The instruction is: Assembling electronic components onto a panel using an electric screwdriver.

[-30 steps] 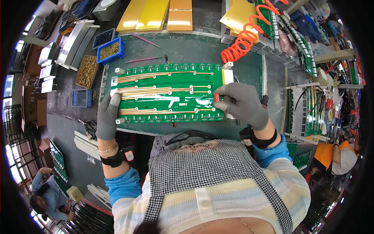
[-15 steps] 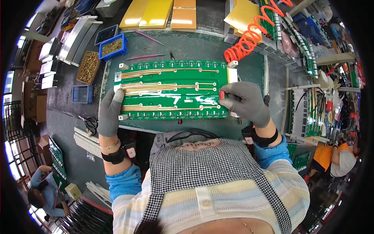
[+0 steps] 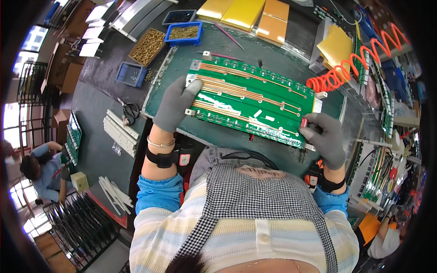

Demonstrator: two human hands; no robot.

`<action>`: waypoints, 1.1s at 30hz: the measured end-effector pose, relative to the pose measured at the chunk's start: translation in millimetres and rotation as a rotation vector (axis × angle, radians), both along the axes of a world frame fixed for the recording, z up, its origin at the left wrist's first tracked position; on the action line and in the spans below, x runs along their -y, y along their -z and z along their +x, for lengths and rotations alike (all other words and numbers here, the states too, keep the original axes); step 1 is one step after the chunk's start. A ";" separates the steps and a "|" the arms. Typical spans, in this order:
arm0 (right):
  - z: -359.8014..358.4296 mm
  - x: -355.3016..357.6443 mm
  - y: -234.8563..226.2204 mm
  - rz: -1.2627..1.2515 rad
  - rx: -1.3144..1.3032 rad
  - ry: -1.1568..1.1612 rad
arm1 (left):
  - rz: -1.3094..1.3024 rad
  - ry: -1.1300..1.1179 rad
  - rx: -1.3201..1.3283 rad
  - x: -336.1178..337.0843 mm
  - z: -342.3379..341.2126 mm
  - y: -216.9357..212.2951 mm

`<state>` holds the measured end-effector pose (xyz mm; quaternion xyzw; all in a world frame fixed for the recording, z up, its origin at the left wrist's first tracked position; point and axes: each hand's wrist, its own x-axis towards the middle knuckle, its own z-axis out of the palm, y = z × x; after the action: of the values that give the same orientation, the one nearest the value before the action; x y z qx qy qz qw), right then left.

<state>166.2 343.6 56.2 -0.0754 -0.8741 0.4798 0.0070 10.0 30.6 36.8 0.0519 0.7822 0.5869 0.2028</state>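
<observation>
A long green circuit board [image 3: 255,102] with copper strips lies over the dark green mat [image 3: 207,43] in front of me. My left hand [image 3: 175,104], in a grey glove, grips the board's left end. At the board's right end my right hand [image 3: 324,136], also gloved in grey, holds the edge beside a small red part [image 3: 304,123]. Both hands carry the board, which sits slanted, its right end lower in the picture.
A blue tray [image 3: 184,32] and a brown tray [image 3: 148,46] hold brass screws at the back left. Yellow and orange sheets [image 3: 246,13] lie at the back. An orange coiled hose [image 3: 359,59] hangs at the right. Scissors [image 3: 131,110] lie left. Another person [image 3: 38,170] works at far left.
The board has turned from level to slanted and shifted right. My right hand slid from the board's face out to its right end; my left hand stays on the left end.
</observation>
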 end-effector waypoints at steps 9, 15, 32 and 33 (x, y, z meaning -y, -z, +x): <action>2.1 -0.4 0.5 -0.008 0.052 0.028 | -0.129 0.046 -0.049 2.1 -4.0 1.2; 2.9 1.7 1.0 -0.068 0.070 0.066 | -0.139 0.044 -0.077 4.4 -4.3 6.4; 5.5 -1.1 13.0 0.080 -0.139 0.022 | -0.029 0.071 -0.034 4.9 -5.7 10.8; 6.0 -2.8 11.9 0.088 -0.129 0.012 | 0.010 0.056 -0.065 3.4 -3.5 10.2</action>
<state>172.2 346.4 44.3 -0.0493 -0.8917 0.4446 0.0697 6.5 27.3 26.6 0.0938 0.7837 0.5827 0.1935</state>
